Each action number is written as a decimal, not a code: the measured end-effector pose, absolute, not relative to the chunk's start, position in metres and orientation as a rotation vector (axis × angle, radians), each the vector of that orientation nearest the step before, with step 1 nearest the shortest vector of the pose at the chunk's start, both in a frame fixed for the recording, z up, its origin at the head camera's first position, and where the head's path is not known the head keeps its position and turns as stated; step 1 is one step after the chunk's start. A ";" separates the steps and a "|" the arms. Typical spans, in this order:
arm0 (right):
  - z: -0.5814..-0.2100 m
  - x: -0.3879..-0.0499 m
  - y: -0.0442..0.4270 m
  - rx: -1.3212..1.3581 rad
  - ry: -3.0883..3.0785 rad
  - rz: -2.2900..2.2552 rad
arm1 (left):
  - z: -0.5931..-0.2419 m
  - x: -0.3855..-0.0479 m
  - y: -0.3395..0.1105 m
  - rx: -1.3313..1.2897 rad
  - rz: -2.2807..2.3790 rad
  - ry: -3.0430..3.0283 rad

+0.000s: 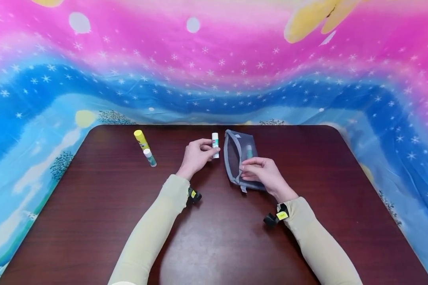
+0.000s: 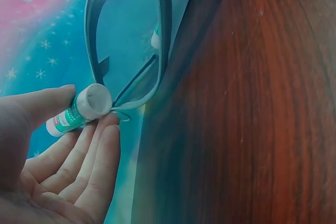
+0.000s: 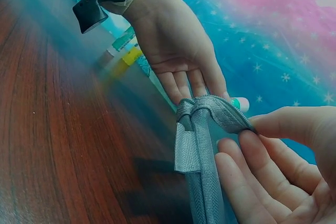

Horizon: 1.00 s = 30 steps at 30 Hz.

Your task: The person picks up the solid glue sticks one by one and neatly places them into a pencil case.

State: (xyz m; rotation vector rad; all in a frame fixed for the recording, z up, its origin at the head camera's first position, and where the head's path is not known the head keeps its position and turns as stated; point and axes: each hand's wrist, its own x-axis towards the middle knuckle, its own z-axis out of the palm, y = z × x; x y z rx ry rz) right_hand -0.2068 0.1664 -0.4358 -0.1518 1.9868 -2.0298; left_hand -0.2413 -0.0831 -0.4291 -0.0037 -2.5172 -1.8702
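The table (image 1: 207, 241) is looking like smooth wood and shining where light is hitting it, while the wall cloth (image 1: 214, 83) is looking thin and a bit wrinkly. The pouch (image 1: 247, 139) is showing see-through sides and a rough, woven edge (image 3: 207, 153). The glue stick (image 1: 215, 142) and yellow tube (image 1: 140, 138) are looking like smooth plastic, and the sleeves (image 1: 153, 229) like dull cloth.
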 end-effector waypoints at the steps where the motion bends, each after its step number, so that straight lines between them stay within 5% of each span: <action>1: -0.436 -0.207 0.166 -0.151 1.986 -2.031 | -0.430 -0.241 -0.082 -0.005 -1.862 -2.525; 30: -0.436 -0.206 0.166 -0.129 1.955 -2.064 | -0.444 -0.246 -0.058 0.002 -1.841 -2.613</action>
